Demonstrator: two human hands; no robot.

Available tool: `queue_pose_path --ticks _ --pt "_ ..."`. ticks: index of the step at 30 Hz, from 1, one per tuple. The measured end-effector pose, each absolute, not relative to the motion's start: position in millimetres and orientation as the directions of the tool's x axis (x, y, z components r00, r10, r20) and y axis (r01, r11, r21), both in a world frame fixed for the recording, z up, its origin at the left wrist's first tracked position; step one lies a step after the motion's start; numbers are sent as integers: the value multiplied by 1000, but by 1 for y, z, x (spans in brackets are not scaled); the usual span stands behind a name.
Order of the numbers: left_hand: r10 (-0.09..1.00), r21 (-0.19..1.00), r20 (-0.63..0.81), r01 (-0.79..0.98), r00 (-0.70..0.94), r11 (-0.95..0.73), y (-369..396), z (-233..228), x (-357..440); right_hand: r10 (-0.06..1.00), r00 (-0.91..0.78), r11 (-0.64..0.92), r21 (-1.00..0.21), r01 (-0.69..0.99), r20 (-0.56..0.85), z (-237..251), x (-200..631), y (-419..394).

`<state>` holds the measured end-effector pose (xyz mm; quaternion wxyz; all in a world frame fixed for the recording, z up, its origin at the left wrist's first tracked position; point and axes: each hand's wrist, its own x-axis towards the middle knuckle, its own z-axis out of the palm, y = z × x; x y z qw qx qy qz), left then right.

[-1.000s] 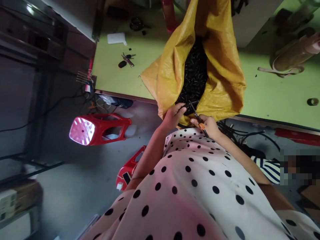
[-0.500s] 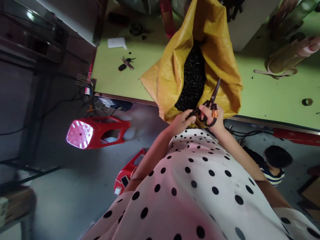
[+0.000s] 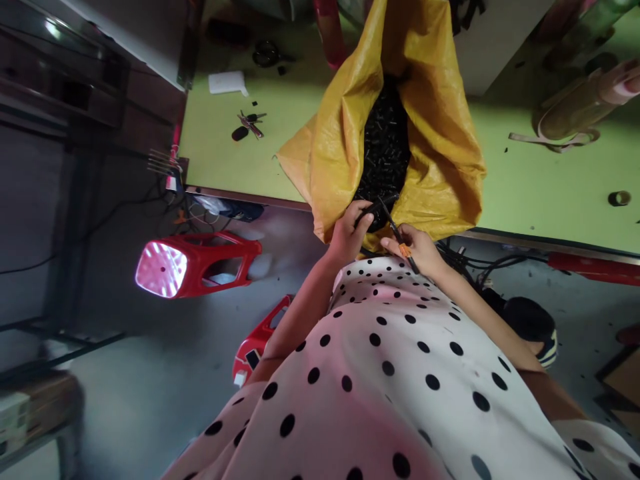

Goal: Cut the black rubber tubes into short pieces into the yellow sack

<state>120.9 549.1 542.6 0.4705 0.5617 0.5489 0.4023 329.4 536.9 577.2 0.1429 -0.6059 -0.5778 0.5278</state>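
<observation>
A dark cable-like piece [image 3: 376,207] is gripped by the left hand [image 3: 349,233] at the mouth of a yellow woven plastic sack [image 3: 440,133] filled with small black parts [image 3: 386,143]. Dark scissors with an orange mark [image 3: 397,235] are held by the right hand [image 3: 419,248]. The sack is rested on a light green table [image 3: 540,187].

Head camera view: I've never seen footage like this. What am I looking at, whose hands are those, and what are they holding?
This picture comes from a camera worn on a person's head, looking down past their dotted blouse. No machine here, just two bare hands. The left hand has its grip on a small black piece at the mouth of a yellow sack full of black parts. The right hand holds scissors. The sack sits on a green table, with keys and a tape roll lying on it. A red stool stands on the floor.
</observation>
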Motion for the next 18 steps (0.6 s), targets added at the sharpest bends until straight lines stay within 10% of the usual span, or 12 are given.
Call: queue_pose_path --ticks 18 --pt "974 925 -78 379 215 -10 555 550 112 842 -172 -347 -759 551 -510 574 325 546"
